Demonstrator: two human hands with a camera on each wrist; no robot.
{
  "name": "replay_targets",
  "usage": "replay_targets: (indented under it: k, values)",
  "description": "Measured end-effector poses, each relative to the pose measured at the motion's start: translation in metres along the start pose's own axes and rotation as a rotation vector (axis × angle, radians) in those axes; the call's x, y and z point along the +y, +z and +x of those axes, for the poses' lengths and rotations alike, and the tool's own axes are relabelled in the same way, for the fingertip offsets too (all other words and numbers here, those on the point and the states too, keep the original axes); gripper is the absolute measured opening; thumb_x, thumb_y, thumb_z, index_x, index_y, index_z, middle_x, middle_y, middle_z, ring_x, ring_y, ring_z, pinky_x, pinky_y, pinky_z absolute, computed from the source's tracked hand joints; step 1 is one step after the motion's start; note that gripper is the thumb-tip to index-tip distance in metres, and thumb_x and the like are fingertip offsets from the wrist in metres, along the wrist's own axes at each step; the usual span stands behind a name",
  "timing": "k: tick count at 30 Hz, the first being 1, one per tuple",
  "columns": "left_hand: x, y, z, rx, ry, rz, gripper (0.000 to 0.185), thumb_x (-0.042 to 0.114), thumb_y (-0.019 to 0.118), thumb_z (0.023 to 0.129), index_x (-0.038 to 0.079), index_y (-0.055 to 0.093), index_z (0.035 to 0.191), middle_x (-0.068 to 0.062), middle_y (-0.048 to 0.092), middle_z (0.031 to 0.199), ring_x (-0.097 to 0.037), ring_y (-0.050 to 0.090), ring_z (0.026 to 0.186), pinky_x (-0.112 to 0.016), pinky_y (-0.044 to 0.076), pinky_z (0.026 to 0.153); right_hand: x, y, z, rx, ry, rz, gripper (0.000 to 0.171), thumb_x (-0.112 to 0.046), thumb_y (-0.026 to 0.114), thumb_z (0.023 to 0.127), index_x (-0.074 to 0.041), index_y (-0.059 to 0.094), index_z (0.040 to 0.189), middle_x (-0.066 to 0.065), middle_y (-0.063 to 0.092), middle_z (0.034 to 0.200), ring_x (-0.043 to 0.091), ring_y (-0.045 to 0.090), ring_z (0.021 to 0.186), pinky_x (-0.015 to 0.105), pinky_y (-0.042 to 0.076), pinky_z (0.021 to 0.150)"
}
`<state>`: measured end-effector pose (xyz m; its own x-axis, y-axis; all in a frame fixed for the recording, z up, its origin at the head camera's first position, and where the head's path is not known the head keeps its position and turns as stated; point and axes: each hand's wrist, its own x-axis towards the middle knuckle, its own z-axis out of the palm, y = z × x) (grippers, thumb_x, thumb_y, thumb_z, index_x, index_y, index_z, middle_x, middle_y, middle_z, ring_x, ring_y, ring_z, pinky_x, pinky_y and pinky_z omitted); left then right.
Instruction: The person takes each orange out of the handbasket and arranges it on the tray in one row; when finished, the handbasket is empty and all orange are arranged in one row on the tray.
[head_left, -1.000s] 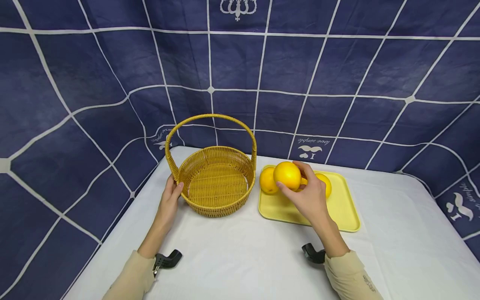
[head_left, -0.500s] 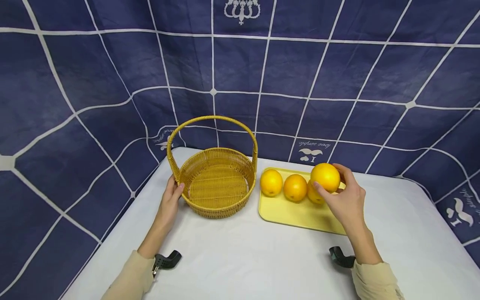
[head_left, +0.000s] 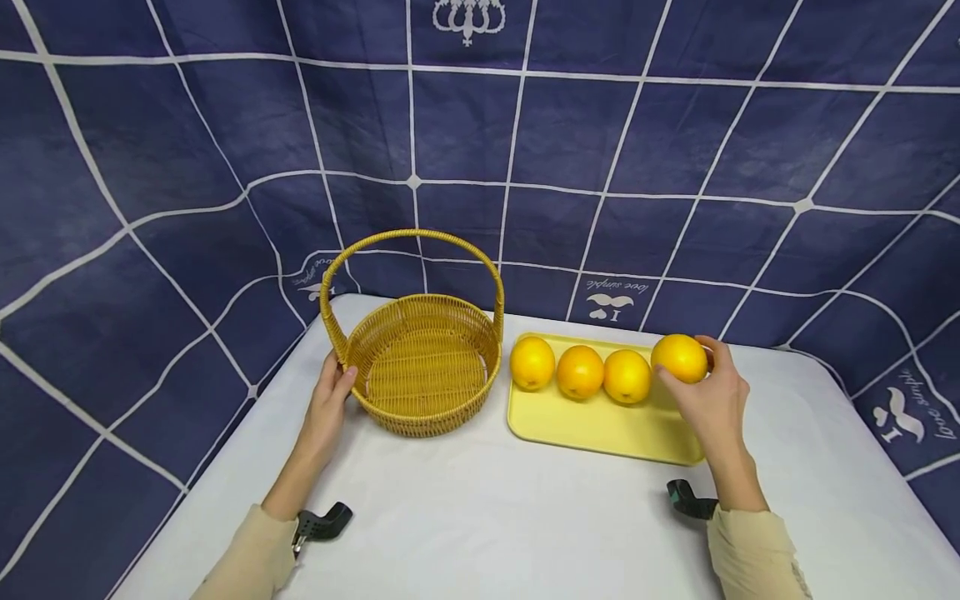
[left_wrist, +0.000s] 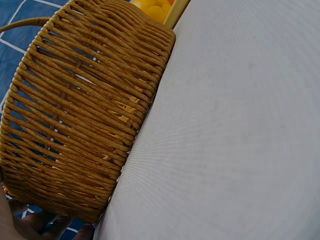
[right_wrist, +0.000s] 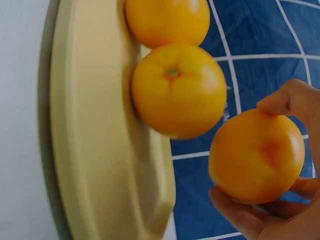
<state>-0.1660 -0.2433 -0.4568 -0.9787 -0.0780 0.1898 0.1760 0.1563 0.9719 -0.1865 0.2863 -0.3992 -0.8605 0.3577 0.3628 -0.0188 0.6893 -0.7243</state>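
Note:
My right hand (head_left: 712, 402) grips an orange (head_left: 679, 357) (right_wrist: 256, 155) at the right end of the yellow tray (head_left: 600, 429) (right_wrist: 95, 150). Three more oranges sit in a row on the tray: one at the left (head_left: 532, 363), one in the middle (head_left: 579, 372), one beside the held fruit (head_left: 626, 376) (right_wrist: 178, 90). My left hand (head_left: 327, 402) rests against the left side of an empty wicker basket (head_left: 420, 367) (left_wrist: 85, 115) with a tall arched handle (head_left: 411, 237); only its fingertips (left_wrist: 45, 225) show in the left wrist view.
A white tablecloth (head_left: 487, 517) covers the table, with bare cloth in front of the basket and tray. A dark blue cloth with a white grid (head_left: 525, 133) hangs behind and on both sides. The table's left edge runs close to my left arm.
My right hand has carried the orange from above the tray's left part to its right end and lowered it. The three oranges on the tray are now uncovered. The left hand stays on the basket.

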Motion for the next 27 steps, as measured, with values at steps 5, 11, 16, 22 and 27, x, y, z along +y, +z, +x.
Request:
replay_targets:
  k: [5, 11, 16, 22, 27]
  values:
    - [-0.001, -0.001, 0.000, 0.000, -0.009, 0.016, 0.062, 0.030, 0.038, 0.116, 0.013, 0.013, 0.170, -0.019, 0.028, 0.171, -0.031, 0.026, 0.158, -0.003, 0.030, 0.110, 0.012, 0.001, 0.002, -0.096, 0.069, -0.054, 0.076, -0.028, 0.079, 0.088, -0.004, 0.047, 0.153, 0.030, 0.059, 0.144, 0.049, 0.055, 0.124, 0.060, 0.042, 0.107]
    - [-0.001, -0.002, 0.001, 0.000, -0.017, 0.040, 0.064, 0.034, 0.038, 0.116, 0.014, 0.011, 0.171, -0.018, 0.024, 0.173, -0.032, 0.023, 0.160, -0.003, 0.027, 0.113, 0.023, 0.005, 0.003, -0.154, 0.091, -0.099, 0.076, -0.027, 0.079, 0.087, -0.001, 0.047, 0.151, 0.033, 0.057, 0.144, 0.050, 0.053, 0.125, 0.061, 0.043, 0.107]
    - [0.002, -0.004, 0.001, 0.003, -0.024, 0.065, 0.064, 0.033, 0.038, 0.116, 0.016, 0.010, 0.171, -0.016, 0.024, 0.174, -0.029, 0.021, 0.161, -0.004, 0.025, 0.115, 0.023, 0.008, 0.004, -0.222, 0.107, -0.099, 0.078, -0.025, 0.079, 0.086, 0.000, 0.044, 0.152, 0.036, 0.053, 0.146, 0.052, 0.051, 0.126, 0.063, 0.043, 0.108]
    - [0.001, -0.005, -0.001, 0.006, -0.022, 0.024, 0.064, 0.031, 0.039, 0.116, 0.013, 0.011, 0.170, -0.017, 0.026, 0.173, -0.029, 0.024, 0.160, -0.003, 0.028, 0.111, 0.024, 0.006, 0.005, -0.321, 0.097, -0.137, 0.084, -0.025, 0.080, 0.086, 0.001, 0.038, 0.154, 0.037, 0.048, 0.148, 0.053, 0.050, 0.125, 0.066, 0.043, 0.107]
    - [0.001, -0.002, 0.000, 0.007, -0.031, 0.017, 0.063, 0.031, 0.040, 0.116, 0.015, 0.013, 0.170, -0.017, 0.029, 0.171, -0.028, 0.027, 0.158, -0.003, 0.030, 0.110, 0.026, 0.000, 0.004, -0.383, 0.044, -0.177, 0.087, -0.021, 0.080, 0.088, 0.005, 0.033, 0.156, 0.038, 0.045, 0.146, 0.054, 0.049, 0.122, 0.070, 0.041, 0.106]
